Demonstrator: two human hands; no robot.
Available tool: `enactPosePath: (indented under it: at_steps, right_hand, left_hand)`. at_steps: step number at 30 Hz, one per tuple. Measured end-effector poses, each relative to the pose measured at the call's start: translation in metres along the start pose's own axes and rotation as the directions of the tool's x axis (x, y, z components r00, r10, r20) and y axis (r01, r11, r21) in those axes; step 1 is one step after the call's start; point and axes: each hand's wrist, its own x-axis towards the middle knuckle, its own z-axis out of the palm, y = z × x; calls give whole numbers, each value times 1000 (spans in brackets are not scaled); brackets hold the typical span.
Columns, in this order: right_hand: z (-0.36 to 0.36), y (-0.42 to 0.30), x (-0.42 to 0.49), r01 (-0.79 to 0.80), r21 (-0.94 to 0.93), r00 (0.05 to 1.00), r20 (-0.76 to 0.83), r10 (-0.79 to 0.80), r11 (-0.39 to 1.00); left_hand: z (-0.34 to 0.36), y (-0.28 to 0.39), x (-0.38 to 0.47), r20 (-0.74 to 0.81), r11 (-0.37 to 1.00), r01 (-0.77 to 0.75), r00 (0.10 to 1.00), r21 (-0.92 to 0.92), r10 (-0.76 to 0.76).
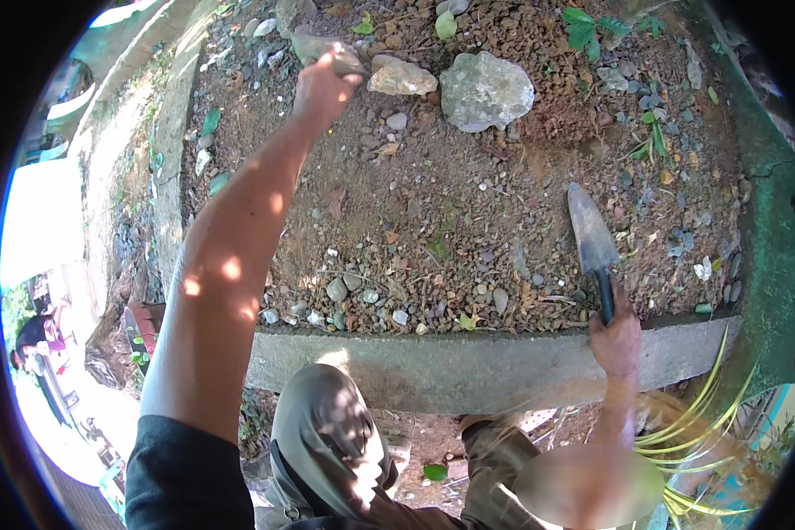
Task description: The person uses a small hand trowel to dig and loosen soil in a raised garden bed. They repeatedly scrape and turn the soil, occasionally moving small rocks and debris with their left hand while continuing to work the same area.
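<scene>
My left hand (pixel 323 89) reaches to the far left part of the soil bed and grips a flat grey stone (pixel 315 48), fingers over its near right side. Just right of that stone lie a smaller tan rock (pixel 403 78) and a large pale, rough rock (pixel 487 91), in a rough row. My right hand (pixel 615 338) holds the dark handle of a garden trowel (pixel 593 232) near the bed's front edge. The trowel's pointed metal blade lies over the soil, tip pointing away from me.
A concrete curb (pixel 437 371) runs along the bed's front, close to my knees. Another concrete edge (pixel 172 152) bounds the left, and a green-painted wall (pixel 778 225) the right. Loose reddish soil (pixel 573 99) lies behind the large rock. Long yellow-green leaves (pixel 695 437) arch beside my right forearm.
</scene>
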Motion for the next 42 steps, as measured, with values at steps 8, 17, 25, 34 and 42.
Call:
enactPosePath:
  at_steps: [8,17,25,34,42]
  right_hand:
    - [-1,-3,1,-18,-3,1000,-15,18,1000]
    - [9,-13,10,-119,11,993,12,119,993]
    - [5,-17,0,-74,61,997,-20,76,995]
    - [-15,-29,-5,-37,256,996,-72,57,966]
    - [-42,-39,-2,-57,194,992,-98,77,979]
  left_hand:
    - [4,-6,4,-109,989,-105,990,-101,94]
    - [1,11,15,29,969,95,995,-228,-91]
    - [-12,65,-50,15,952,205,978,-230,-207]
    - [15,66,-47,64,938,151,988,-311,-138]
    - [17,78,-61,-94,971,108,987,-212,-130]
